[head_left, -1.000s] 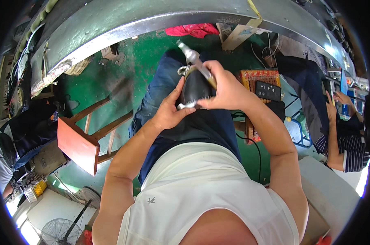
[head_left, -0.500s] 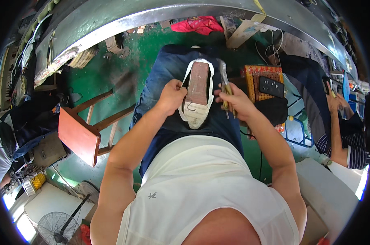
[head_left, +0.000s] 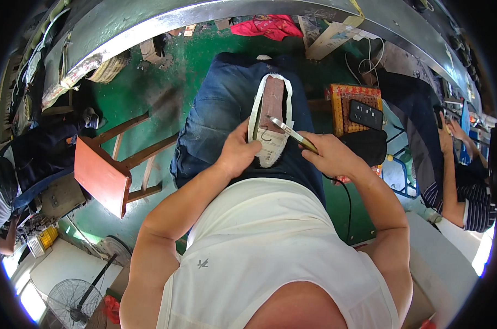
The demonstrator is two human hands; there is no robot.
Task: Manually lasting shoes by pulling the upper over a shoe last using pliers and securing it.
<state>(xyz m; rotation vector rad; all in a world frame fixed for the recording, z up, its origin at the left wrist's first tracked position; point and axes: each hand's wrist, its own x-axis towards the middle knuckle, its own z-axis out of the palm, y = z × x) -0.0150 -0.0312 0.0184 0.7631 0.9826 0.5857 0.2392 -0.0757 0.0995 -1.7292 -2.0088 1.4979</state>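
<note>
Sole side up, a shoe upper on a last (head_left: 271, 151) lies across my thighs. It has a white rim, a brown insole board and a pale heel part bearing a small dark hook-shaped mark or wire. My left hand (head_left: 239, 149) is closed on its left side near the heel, thumb on the rim. In my right hand (head_left: 329, 152) is a pair of lasting pliers (head_left: 292, 131) with a metal head and yellowish handles. Their head points up and left over the insole board near the heel part; whether it touches I cannot tell.
A reddish wooden stool (head_left: 103, 175) stands at the left. To the right, a dark phone (head_left: 365, 115) lies on a beaded seat mat (head_left: 341, 120) beside a black pouch (head_left: 364, 146). Beyond sits another person holding a phone. A metal bench edge (head_left: 204, 12) crosses the far side.
The pliers have swung from upright at the shoe's right side to lie tilted over it. My left hand has shifted from the rim's mid-left down to the heel. The shoe has tilted slightly.
</note>
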